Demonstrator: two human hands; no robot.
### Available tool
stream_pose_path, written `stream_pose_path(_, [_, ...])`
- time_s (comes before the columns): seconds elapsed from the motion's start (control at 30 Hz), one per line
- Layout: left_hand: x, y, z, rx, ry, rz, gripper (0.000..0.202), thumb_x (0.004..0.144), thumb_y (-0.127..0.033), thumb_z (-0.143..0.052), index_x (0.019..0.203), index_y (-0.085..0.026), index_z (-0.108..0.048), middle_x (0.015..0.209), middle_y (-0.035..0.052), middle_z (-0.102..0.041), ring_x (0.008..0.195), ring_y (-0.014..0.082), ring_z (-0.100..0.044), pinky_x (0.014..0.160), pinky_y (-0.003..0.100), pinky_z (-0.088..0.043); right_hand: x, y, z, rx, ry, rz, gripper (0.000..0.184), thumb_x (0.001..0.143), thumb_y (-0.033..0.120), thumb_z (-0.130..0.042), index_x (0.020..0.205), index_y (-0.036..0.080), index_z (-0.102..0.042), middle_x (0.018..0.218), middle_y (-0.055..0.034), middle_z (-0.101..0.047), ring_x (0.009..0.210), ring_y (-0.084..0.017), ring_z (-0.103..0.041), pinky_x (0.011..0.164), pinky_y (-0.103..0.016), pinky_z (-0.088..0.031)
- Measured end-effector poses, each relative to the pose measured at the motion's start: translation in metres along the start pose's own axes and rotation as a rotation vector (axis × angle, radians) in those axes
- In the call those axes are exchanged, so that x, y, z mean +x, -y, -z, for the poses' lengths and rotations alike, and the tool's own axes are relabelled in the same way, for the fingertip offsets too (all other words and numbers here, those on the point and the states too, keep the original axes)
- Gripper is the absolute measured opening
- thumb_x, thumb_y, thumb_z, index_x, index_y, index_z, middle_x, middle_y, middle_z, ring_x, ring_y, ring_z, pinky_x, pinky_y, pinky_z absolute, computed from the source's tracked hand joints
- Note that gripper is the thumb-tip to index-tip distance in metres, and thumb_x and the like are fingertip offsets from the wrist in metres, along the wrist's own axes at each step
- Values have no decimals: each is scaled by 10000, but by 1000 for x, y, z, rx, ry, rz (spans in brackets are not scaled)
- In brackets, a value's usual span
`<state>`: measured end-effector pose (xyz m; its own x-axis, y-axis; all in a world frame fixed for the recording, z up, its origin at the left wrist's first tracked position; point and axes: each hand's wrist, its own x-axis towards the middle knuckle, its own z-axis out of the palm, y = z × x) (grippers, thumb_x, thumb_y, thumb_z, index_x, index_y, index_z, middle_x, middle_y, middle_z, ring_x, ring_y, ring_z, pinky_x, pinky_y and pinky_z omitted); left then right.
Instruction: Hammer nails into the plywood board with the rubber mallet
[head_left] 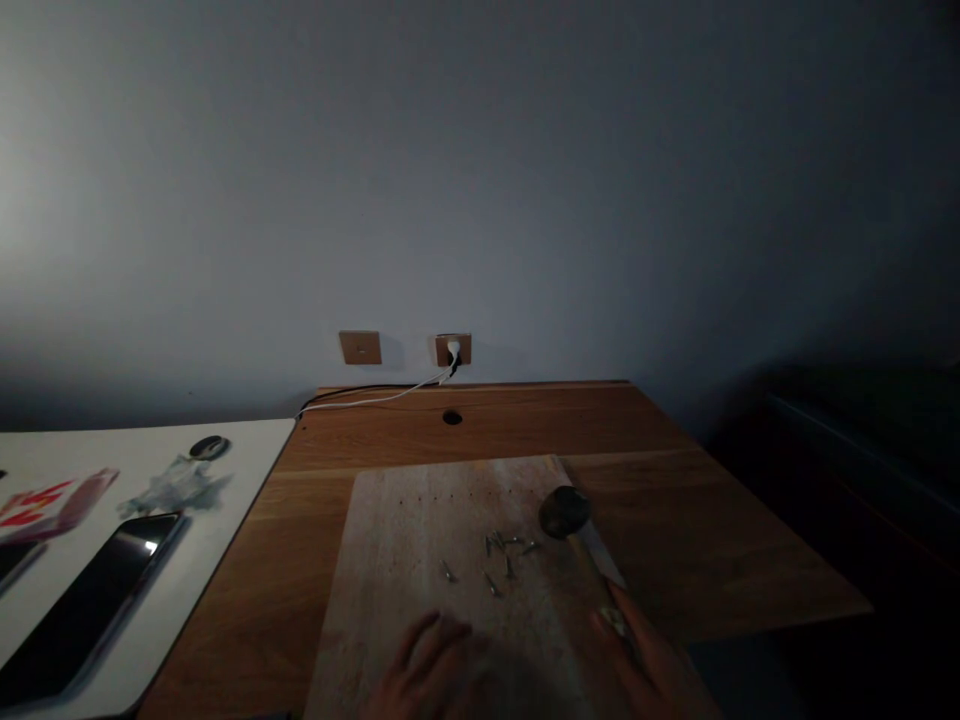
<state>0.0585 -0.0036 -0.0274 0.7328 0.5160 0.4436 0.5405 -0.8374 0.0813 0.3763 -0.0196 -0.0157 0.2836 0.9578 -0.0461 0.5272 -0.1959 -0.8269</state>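
A pale wooden board [420,530] lies on a brown wooden desk [675,480]. Several small nails [504,555] lie scattered on the board's right half. My left hand [431,668] rests flat on the board's near edge, fingers spread and holding nothing. My right hand [651,665] is wrapped round the handle of a hammer [571,522], whose dark round head lies at the board's right edge, just right of the nails.
A white table [240,450] adjoins on the left, holding a dark phone [97,600], a red-and-white packet [52,503] and a crumpled wrapper [176,485]. A white cable [375,398] runs to a wall socket [453,349]. Dark furniture stands at the right.
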Motion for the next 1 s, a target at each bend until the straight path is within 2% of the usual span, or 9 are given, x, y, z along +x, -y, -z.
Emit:
stream_pose_path(0.1, [19, 27, 13, 11, 6, 109, 453, 871, -60, -534, 1284, -237, -594, 1327, 86, -639, 1220, 266, -599, 957, 405, -576, -2, 1, 2, -2, -6, -7, 507, 801, 596, -643, 1161, 248, -722, 1316, -106, -694, 1291, -369, -584, 1089, -458, -471])
stream_pose_path(0.2, [36, 44, 18, 4, 54, 204, 480, 814, 36, -498, 1200, -217, -630, 1272, 93, -643, 1141, 251, -625, 893, 374, -585, -3, 0, 0, -12, 13, -23, 537, 825, 584, -621, 1233, 244, -700, 1303, -106, -702, 1301, -359, -577, 1106, -462, -450])
stream_pose_path(0.33, [48, 49, 24, -18, 160, 192, 358, 799, 68, -508, 1009, -181, -657, 1032, 52, -676, 953, 206, -643, 783, 297, -566, -5, -1, -4, -16, 22, -83, 579, 830, 588, -613, 1272, 220, -684, 1289, -129, -706, 1285, -368, -588, 1097, -479, -450])
stream_pose_path(0.43, [49, 48, 29, 14, 194, 160, 288, 805, 52, -527, 954, -170, -634, 976, 43, -662, 896, 203, -625, 737, 286, -543, -6, 3, -4, 4, -2, -77, 561, 854, 570, -593, 1287, 222, -671, 1334, -115, -682, 1321, -346, -559, 1123, -469, -421])
stream_pose_path(0.63, [62, 56, 31, 8, 119, 177, 283, 848, 53, -471, 945, -171, -614, 939, 43, -639, 814, 178, -619, 723, 284, -532, -2, 6, -2, 59, 38, -62, 517, 847, 548, -616, 1236, 219, -700, 1236, -119, -737, 1248, -351, -622, 1072, -445, -474])
stream_pose_path(0.73, [85, 62, 32, -106, 30, 199, 262, 893, 17, -462, 966, -165, -635, 942, 48, -652, 840, 169, -639, 745, 274, -536, -1, -1, -3, 41, 32, -73, 533, 848, 549, -617, 1252, 210, -692, 1303, -122, -700, 1306, -355, -574, 1116, -473, -436])
stream_pose_path(0.83, [117, 67, 33, -340, -51, 269, 240, 930, -52, -489, 1013, -174, -679, 977, 46, -681, 870, 151, -657, 791, 258, -532, -2, -8, -3, 35, 11, -79, 545, 826, 550, -650, 1250, 210, -695, 1371, -121, -654, 1344, -360, -534, 1138, -482, -419])
stream_pose_path(0.93, [153, 74, 27, -571, -74, 336, 202, 916, -98, -548, 1002, -170, -717, 968, 41, -713, 817, 127, -660, 744, 226, -518, -3, -10, -2, 39, 27, -62, 530, 855, 537, -633, 1262, 202, -694, 1374, -130, -651, 1325, -355, -556, 1130, -475, -432])
stream_pose_path(1.0, [175, 82, 16, -661, -75, 355, 170, 895, -115, -578, 966, -148, -728, 874, 38, -726, 754, 124, -653, 699, 221, -507, -4, -9, -2, 35, 32, -62, 542, 878, 540, -608, 1287, 192, -680, 1361, -139, -659, 1310, -352, -570, 1110, -471, -452])
